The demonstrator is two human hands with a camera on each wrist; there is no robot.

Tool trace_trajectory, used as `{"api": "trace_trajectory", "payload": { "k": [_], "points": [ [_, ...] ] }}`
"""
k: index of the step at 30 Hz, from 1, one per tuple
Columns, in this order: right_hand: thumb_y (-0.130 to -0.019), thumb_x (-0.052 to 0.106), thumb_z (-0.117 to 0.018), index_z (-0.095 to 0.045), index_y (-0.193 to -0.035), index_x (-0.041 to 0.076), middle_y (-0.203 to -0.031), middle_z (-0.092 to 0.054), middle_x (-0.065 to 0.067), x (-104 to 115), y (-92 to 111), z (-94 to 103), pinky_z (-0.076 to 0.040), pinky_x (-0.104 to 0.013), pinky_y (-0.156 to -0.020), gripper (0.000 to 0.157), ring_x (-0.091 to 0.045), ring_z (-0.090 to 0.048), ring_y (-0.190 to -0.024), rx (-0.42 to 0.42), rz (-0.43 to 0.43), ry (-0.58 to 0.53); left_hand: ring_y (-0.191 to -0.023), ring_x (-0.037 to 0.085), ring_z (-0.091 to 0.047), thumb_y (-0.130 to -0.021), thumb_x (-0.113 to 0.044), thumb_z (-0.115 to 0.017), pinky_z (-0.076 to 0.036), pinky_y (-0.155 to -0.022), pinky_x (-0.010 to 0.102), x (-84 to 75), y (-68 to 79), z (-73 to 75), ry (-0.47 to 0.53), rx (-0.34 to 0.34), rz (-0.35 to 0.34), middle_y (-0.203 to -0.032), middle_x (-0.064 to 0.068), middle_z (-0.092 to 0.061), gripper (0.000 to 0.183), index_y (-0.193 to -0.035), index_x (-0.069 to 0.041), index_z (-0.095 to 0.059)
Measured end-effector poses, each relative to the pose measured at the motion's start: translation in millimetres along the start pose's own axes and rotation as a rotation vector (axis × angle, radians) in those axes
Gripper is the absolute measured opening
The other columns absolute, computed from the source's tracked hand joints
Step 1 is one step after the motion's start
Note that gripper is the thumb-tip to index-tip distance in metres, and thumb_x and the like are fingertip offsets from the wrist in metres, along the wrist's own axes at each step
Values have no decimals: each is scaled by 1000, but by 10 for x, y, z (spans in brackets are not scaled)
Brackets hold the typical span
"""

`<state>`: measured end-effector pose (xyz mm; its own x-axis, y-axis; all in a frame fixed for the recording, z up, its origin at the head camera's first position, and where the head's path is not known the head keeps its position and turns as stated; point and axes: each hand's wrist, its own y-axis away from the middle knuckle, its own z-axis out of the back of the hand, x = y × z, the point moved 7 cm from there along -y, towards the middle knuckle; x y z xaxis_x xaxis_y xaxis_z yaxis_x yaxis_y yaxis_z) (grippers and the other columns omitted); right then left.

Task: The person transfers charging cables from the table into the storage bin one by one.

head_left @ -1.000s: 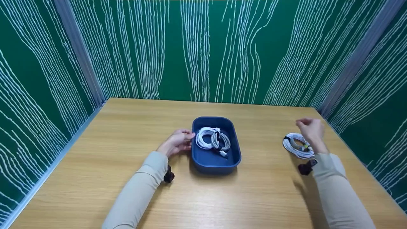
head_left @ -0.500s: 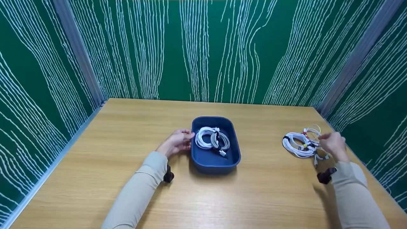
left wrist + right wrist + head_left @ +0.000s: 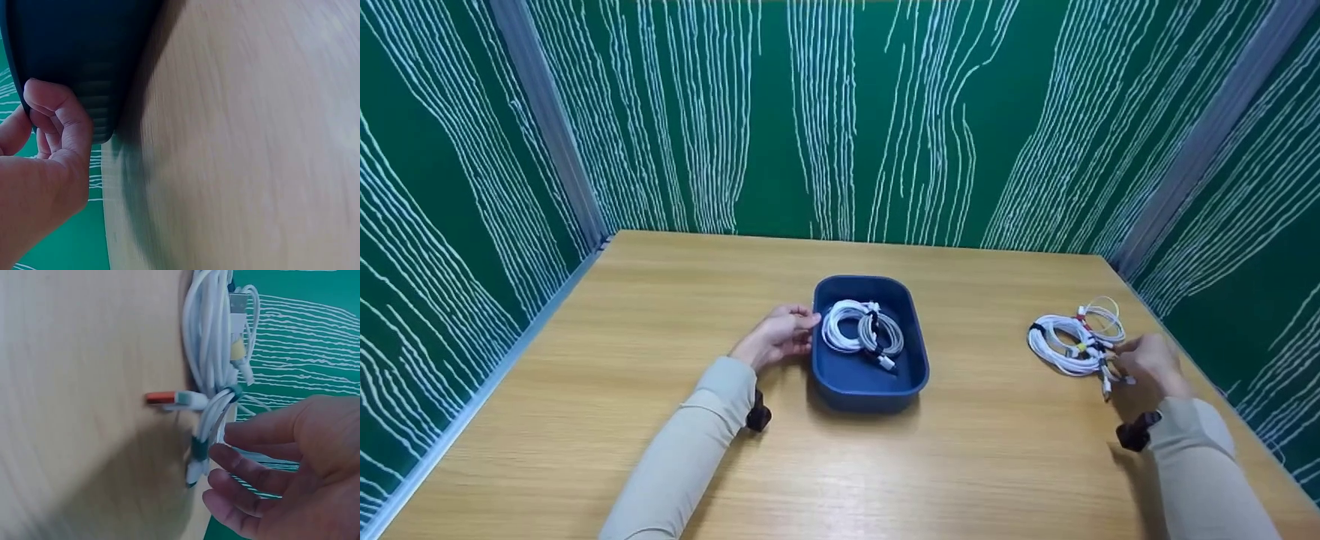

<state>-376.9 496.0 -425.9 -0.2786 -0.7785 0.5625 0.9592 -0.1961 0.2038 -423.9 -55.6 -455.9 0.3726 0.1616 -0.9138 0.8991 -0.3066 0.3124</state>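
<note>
Beside cables [image 3: 209, 343], right grip [image 3: 315, 472] seemingly loose, left grip [image 3: 64, 163] pinching bin [image 3: 870, 402], coils [image 3: 867, 334] inside, head view only

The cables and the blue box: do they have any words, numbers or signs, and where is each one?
None that can be read.
Blue box: no lettering shows.
Cables in the box: any marks are too small to read.
Cables by the right hand, with the orange-ended plug: any marks are too small or blurred to read.
</note>
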Motion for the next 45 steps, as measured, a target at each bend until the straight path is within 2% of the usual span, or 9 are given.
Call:
{"api": "trace_trajectory", "payload": {
  "k": [4, 8, 14, 20, 25, 28, 36, 40, 45],
  "points": [
    [-89, 8, -59, -49, -129, -13, -119, -55, -27, -85, 37, -56, -47, -34, -79, 46, -33, -50, -101, 70, -48, -80, -62, 12, -50, -96, -6, -54, -43, -59, 24, 12, -4, -7, 1, -10, 4, -76, -1, -53, 12, -91, -11, -46],
    [-91, 13, -60, -48, -131, -11, -120, -52, -27, -109, 42, -62, -43, -37, -82, 48, -34, -49, -101, 72, -26, -83, -62, 12, -50, -97, -5, -54, -43, -58, 24, 12, -21, -1, 7, -8, 4, -75, -1, -52, 13, -90, -12, -46],
    [-89, 15, -62, -52, -128, -10, -116, -50, -30, -110, -17, -54, -44, -27, -67, 47, -33, -47, -95, 24, 56, 31, -62, 12, -49, -97, -5, -53, -42, -58, 24, 3, -21, 2, -1, 6, -8, -74, -1, -51, 13, -88, -12, -46],
    [-91, 14, -62, -60, -113, -9, -100, -54, -20, -140, -5, -54, -41, -28, -66, 32, -31, -47, -91, 1, 45, 38, -62, 12, -49, -97, -6, -53, -42, -60, 24, 6, -22, -5, -4, 10, -14, -74, -1, -51, 13, -89, -11, -46],
    [-88, 14, -64, -63, -95, -7, -79, -62, -8, -126, -16, -24, -41, -27, -61, 22, -23, -54, -76, -59, 87, 97, -61, 12, -49, -98, -5, -52, -43, -59, 24, 5, -21, 2, -14, 7, -15, -75, -1, -51, 12, -90, -12, -45],
    [-88, 13, -64, -64, -90, -5, -76, -64, -6, -138, -40, -25, -43, -26, -58, 19, -19, -56, -71, -65, 92, 92, -62, 12, -50, -97, -5, -52, -43, -59, 24, 6, -21, 5, -19, 4, -13, -76, 0, -50, 12, -91, -12, -44],
    [-92, 14, -62, -55, -121, -11, -102, -63, -22, -156, -75, -75, -50, -24, -63, 39, -17, -59, -77, 48, 73, 5, -62, 12, -51, -97, -5, -53, -44, -58, 23, -8, -28, 10, -11, -19, -18, -75, -1, -52, 11, -91, -12, -46],
    [-95, 13, -59, -54, -124, -11, -99, -64, -13, -180, -37, -68, -50, -26, -66, 38, -17, -57, -79, 126, 41, -50, -62, 12, -51, -96, -5, -54, -44, -59, 24, -4, -25, 0, -14, -13, -8, -76, 0, -52, 11, -92, -12, -46],
    [-97, 14, -56, -55, -122, -12, -94, -70, -3, -149, 24, 11, -51, -26, -71, 36, -16, -58, -84, 193, 67, -81, -62, 13, -50, -97, -5, -53, -44, -60, 25, 1, -10, 10, -9, -16, -8, -77, 0, -52, 11, -91, -11, -46]
  ]
}}
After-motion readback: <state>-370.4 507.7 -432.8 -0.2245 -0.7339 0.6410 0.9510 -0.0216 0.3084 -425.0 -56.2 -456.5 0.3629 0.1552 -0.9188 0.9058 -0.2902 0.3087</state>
